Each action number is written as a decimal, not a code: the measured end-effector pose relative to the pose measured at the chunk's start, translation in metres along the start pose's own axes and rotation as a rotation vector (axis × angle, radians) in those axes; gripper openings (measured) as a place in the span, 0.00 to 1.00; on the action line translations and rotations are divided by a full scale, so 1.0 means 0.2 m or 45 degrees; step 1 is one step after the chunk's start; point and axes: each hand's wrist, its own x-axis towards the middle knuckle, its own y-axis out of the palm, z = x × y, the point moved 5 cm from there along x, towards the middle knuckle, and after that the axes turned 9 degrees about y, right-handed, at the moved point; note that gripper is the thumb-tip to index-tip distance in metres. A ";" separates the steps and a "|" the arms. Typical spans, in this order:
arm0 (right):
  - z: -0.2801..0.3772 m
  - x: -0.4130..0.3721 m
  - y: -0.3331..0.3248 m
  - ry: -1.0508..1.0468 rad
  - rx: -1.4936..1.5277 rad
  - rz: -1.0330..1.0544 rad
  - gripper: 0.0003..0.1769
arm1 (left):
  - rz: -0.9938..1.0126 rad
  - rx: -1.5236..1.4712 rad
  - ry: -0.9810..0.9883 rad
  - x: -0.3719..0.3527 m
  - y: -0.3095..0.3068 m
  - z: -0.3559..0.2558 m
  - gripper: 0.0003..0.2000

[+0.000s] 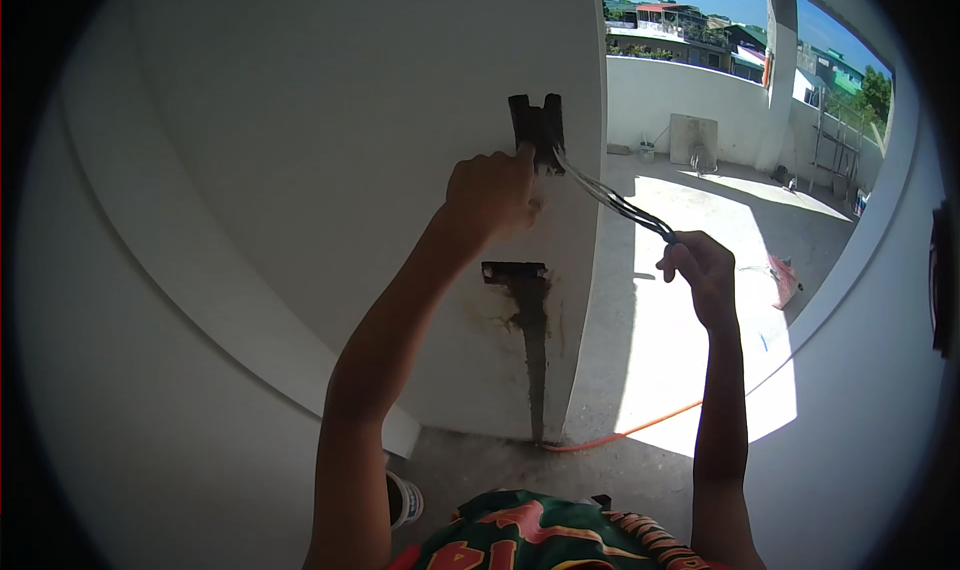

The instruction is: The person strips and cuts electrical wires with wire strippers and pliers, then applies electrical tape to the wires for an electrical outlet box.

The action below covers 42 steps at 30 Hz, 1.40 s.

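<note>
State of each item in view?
Wires: out of the wall, slightly bowed
Right hand: closed on wire ends
Left hand: at upper opening, grip unclear
Upper opening: uncovered
Lower opening: uncovered, dark strip below
Orange cord: lying on floor
Bucket: no lid visible, contents unclear

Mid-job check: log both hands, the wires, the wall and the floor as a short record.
left hand: at the upper wall opening; grip unclear
right hand: pinching the wires' far end
wires: light and dark strands, slanting down from the upper opening
wall below: lower slot, dark vertical strip beneath
floor: orange line from the wall's base
</note>
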 end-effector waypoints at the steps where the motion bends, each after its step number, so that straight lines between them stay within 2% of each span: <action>1: 0.01 0.00 0.00 -0.012 -0.024 -0.001 0.14 | -0.012 0.014 -0.013 0.01 0.00 0.00 0.32; 5: -0.01 -0.04 0.02 0.017 -0.023 -0.005 0.13 | 0.010 0.043 0.073 0.00 0.00 0.00 0.26; 8: -0.01 -0.03 0.03 -0.009 -0.001 0.000 0.12 | -0.261 -0.199 0.180 0.00 0.02 0.06 0.21; 11: -0.03 -0.04 0.05 -0.015 0.011 0.008 0.11 | -0.326 -1.189 -0.164 -0.04 -0.04 0.09 0.18; 14: -0.07 -0.02 0.08 -0.050 0.024 0.041 0.10 | -0.594 -1.566 -0.290 -0.03 0.00 0.10 0.18; 20: -0.19 -0.01 0.14 -0.046 0.148 0.050 0.10 | -1.080 -1.994 -0.416 0.05 0.01 -0.01 0.16; 23: -0.19 -0.03 0.15 -0.039 0.181 0.043 0.11 | -1.328 -1.878 -0.441 0.10 0.04 -0.03 0.14; 26: -0.17 -0.05 0.16 -0.036 0.149 0.025 0.11 | -1.453 -1.793 -0.470 0.11 0.03 -0.05 0.13; 32: -0.15 -0.07 0.17 -0.008 0.120 0.002 0.10 | -1.492 -1.547 -0.430 0.12 0.04 -0.03 0.12; 38: -0.16 -0.06 0.17 -0.023 0.145 0.027 0.09 | -1.306 -0.710 -0.392 0.06 -0.05 0.02 0.15; 42: -0.15 -0.07 0.18 -0.024 0.156 0.036 0.09 | -1.101 -0.409 -0.452 0.05 -0.12 0.02 0.16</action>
